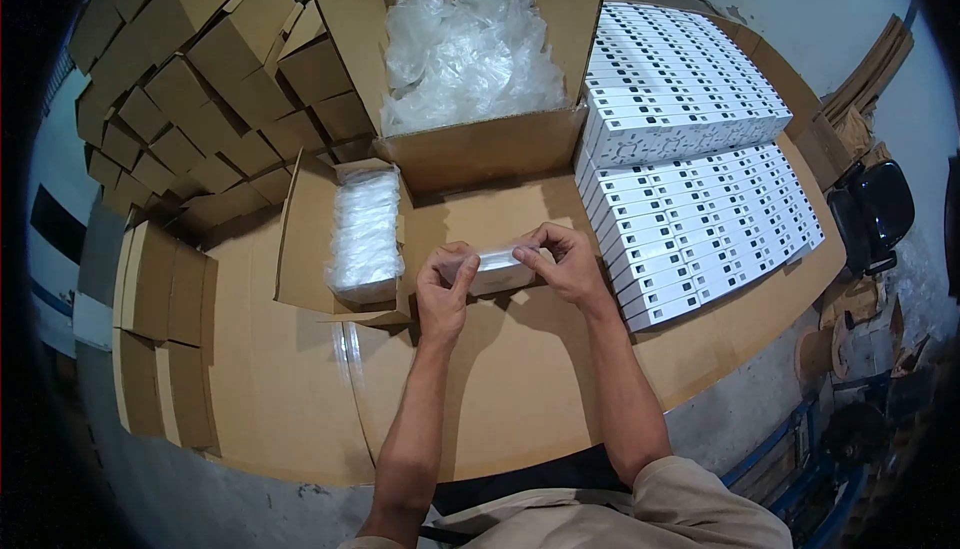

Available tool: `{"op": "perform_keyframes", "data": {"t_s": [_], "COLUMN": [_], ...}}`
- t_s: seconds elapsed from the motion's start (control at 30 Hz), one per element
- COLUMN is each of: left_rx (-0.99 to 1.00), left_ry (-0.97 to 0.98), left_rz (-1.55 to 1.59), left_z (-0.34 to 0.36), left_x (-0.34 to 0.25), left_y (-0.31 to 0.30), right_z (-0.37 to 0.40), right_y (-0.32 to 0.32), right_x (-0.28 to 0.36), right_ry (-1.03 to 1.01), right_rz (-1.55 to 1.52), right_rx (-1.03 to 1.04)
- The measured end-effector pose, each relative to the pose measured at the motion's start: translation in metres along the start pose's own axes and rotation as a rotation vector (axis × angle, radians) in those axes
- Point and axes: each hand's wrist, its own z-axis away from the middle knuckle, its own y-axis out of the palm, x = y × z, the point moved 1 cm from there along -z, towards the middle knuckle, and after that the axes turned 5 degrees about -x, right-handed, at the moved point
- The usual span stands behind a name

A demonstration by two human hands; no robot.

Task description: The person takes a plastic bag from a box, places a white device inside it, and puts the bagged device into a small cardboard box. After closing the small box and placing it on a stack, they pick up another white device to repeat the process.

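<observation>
Between my two hands is a small box in clear plastic (500,276), held above the cardboard-covered table (520,379). My left hand (446,284) pinches the plastic at the left end, thumb on top. At the right end, my right hand (566,265) grips it with the thumb over the upper edge. Just left of my hands stands an open carton (303,249) with a row of plastic-wrapped packs (365,234) in it. Behind my hands, a large open carton (480,154) holds a heap of clear plastic bags (470,49).
Stacked white boxes (700,219) with small dark printed squares cover the table's right side. Brown cartons (200,89) are piled at the back left, with more cartons (165,339) at the left edge. A black chair (875,209) stands beyond the right edge.
</observation>
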Motion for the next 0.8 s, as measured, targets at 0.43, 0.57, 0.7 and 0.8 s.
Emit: {"op": "perform_keyframes", "data": {"t_s": [0.43,0.57,0.7,0.8], "left_rx": [-0.093,-0.091,-0.096,-0.095], "left_ry": [0.016,0.026,0.02,0.013], "left_rz": [-0.038,-0.028,-0.062,-0.064], "left_z": [-0.006,-0.007,-0.006,-0.004], "left_x": [0.005,0.009,0.006,0.002], "left_y": [0.005,0.004,0.004,0.006], "right_z": [0.005,0.008,0.006,0.006], "right_y": [-0.005,-0.007,-0.002,-0.001], "right_x": [0.027,0.026,0.034,0.031], "right_ry": [-0.073,-0.109,-0.015,0.003], "right_rz": [-0.241,0.066,0.194,0.182], "right_rx": [0.206,0.228,0.207,0.176]}}
